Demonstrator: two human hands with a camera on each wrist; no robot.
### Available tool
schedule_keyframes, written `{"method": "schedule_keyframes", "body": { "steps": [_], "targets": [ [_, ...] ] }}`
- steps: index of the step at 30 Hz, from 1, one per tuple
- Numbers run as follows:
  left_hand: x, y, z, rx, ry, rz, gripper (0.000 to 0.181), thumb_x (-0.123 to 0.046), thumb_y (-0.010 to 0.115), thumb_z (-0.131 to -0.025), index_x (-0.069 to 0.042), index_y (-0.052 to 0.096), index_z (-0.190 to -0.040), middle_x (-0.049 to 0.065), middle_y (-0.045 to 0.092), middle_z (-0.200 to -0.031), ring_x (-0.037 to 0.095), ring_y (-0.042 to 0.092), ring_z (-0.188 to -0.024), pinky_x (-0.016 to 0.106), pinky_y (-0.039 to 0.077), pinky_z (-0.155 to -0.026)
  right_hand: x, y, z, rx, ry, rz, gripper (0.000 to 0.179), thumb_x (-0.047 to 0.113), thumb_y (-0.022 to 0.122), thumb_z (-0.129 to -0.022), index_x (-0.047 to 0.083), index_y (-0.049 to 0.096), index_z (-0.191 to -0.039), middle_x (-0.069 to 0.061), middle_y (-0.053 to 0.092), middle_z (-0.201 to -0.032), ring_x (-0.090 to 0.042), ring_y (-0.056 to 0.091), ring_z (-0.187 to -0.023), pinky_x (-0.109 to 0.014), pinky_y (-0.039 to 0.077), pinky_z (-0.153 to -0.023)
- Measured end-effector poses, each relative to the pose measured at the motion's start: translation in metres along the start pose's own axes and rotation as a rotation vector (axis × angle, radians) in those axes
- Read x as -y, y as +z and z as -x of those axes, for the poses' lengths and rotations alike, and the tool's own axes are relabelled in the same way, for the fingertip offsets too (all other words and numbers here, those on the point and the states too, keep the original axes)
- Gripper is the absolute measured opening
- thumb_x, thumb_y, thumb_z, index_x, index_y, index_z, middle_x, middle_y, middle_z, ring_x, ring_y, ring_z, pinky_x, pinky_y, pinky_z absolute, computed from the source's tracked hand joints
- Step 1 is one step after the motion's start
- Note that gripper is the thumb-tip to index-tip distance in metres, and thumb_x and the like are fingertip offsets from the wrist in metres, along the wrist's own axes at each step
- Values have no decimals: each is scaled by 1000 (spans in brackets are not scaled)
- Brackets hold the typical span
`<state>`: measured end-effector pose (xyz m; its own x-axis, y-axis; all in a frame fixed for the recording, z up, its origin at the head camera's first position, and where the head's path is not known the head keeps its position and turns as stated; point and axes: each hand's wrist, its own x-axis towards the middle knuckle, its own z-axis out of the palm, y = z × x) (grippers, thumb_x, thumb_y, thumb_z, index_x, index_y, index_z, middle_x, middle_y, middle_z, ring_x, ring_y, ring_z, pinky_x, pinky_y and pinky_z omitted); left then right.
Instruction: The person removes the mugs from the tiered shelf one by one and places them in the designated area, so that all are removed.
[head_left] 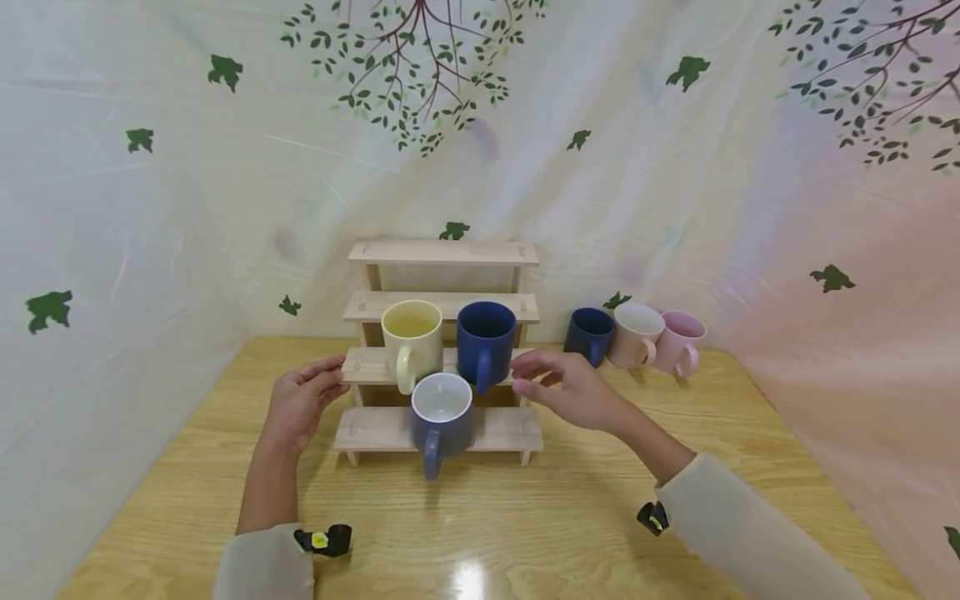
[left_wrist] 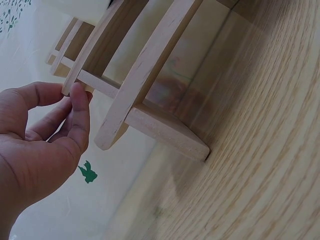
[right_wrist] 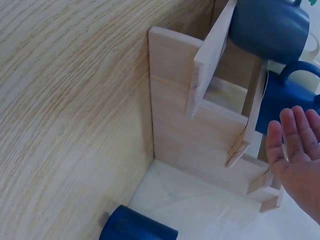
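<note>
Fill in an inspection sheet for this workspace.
Surface: wood-grain table, glare near the front.
Job's things: four-step wooden stand; yellow mug and blue mug on its second-lowest step, grey-blue mug on the lowest; navy mug, pale mug and pink mug on the table, right of the stand.
Clutter: nothing seen.
Grippers: left hand pinches the stand's edge; right hand is beside the blue mug, contact unclear.
Cables: nothing seen.
Surroundings: leaf-print cloth behind the table.

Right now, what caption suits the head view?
Left hand holding a tiered wooden rack, right hand beside its dark blue mug.
</note>
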<state>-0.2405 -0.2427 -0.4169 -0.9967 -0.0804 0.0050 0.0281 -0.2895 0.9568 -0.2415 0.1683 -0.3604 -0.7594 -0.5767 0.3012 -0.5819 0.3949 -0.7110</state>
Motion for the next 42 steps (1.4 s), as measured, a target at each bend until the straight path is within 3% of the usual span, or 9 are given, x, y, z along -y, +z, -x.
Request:
{"method": "schedule_keyframes", "body": {
  "steps": [8,15,21,26,33,42],
  "targets": [
    [0,0,-1,-5,2,-6,45,1,61,-101,19,47,-140,-3,71,-110,9,71,-94,22,60,-87,15,9,-6,28,-16,-60,32,20,68,-101,5,68,-130,-8,72,-120,-21,67,-109,-47,60,-91],
    [1,1,-1,-1,10,1,42,3,60,-101,19,50,-138,-2,72,-109,10,71,-93,22,61,-86,17,19,-13,42,51,-117,32,22,68,-101,6,69,-129,-6,72,-118,-21,66,-111,-36,61,-90],
    [0,1,0,-3,14,-4,42,3,59,-101,20,50,-138,-3,72,-109,10,71,-92,22,61,-86,20,26,-16,29,96,-238,32,22,71,-100,4,69,-126,-8,71,-114,-25,66,-107,-31,62,-88],
    [0,1,0,-1,13,-14,42,2,59,-102,19,49,-139,-3,71,-110,10,71,-92,22,61,-86,20,30,-19,33,151,-386,39,27,70,-100,0,67,-128,-12,70,-120,-30,69,-106,-35,62,-91],
    [-1,0,1,-8,9,-26,44,1,58,-102,20,46,-141,-3,71,-110,9,70,-92,21,61,-86,15,38,-25,71,149,-549,41,25,65,-103,-6,63,-129,-20,68,-127,-26,67,-114,-41,61,-95],
    [-2,1,2,-13,-6,-15,46,1,59,-102,19,45,-142,-3,71,-109,9,70,-91,21,61,-86,16,41,-28,59,176,-549,40,31,56,-108,-7,65,-116,-16,69,-117,-29,65,-109,-40,61,-93]
  ]
}}
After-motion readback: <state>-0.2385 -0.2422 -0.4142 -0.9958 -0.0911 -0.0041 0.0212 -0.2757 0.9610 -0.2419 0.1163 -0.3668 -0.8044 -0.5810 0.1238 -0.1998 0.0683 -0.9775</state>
